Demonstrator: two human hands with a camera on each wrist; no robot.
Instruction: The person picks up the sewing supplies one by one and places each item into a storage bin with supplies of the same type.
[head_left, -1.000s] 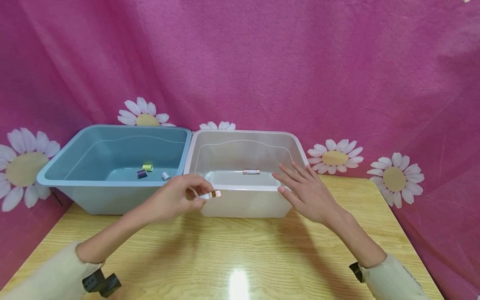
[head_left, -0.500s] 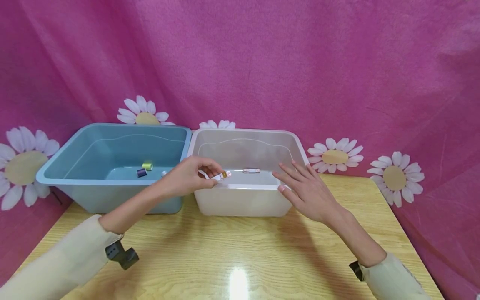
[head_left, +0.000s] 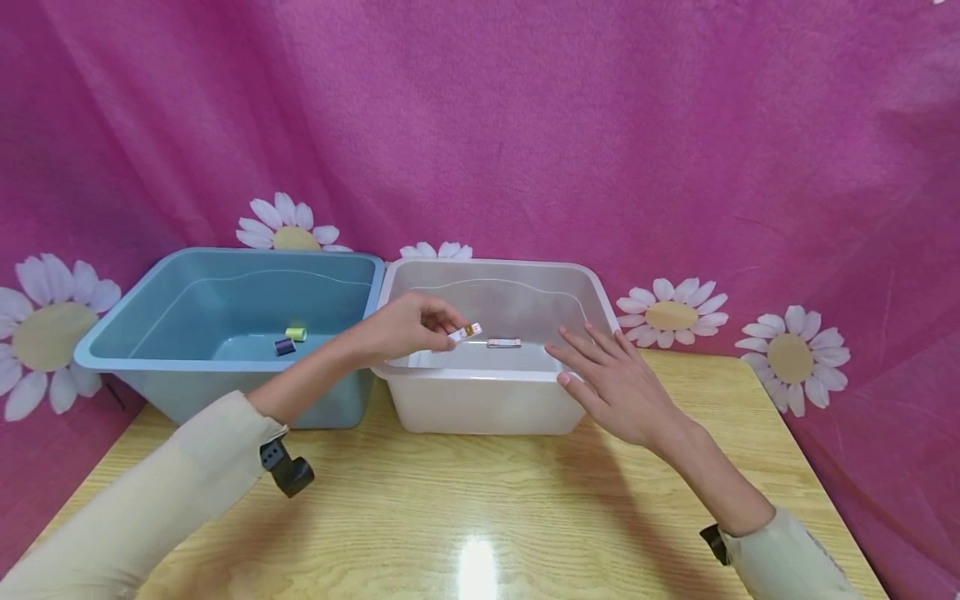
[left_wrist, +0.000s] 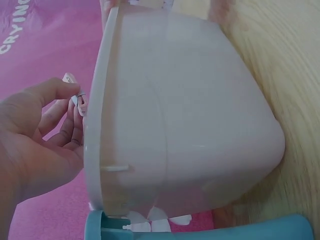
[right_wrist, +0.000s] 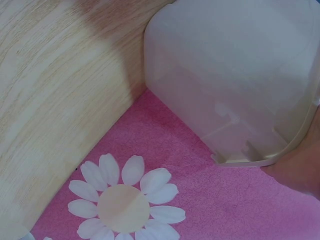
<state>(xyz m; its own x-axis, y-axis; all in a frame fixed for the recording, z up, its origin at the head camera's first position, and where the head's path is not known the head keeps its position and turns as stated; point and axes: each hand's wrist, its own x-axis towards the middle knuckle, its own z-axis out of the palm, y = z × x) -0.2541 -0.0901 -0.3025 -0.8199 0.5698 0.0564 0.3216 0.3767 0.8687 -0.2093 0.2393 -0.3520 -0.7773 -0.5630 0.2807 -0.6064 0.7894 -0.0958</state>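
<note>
My left hand is over the left part of the white bin, its thumb and fingertips pinching a small narrow bar. The bar is white with a gold-brown band and a pinkish end; its exact kind is unclear. In the left wrist view the bar shows a dark slit and sits just beyond the bin's rim. A similar small white-and-pink bar lies on the bin's floor. My right hand, fingers spread and straight, is at the bin's right front corner; the right wrist view shows it against the rim.
Beside the white bin on the left stands a blue bin holding a yellow thread spool and a dark purple one. Both bins stand on a wooden table, with a pink daisy-print cloth behind.
The left hand has moved right and up with the bar, from in front of the bins to over the white bin. A pale spool in the blue bin is now hidden. The right hand stays put.
</note>
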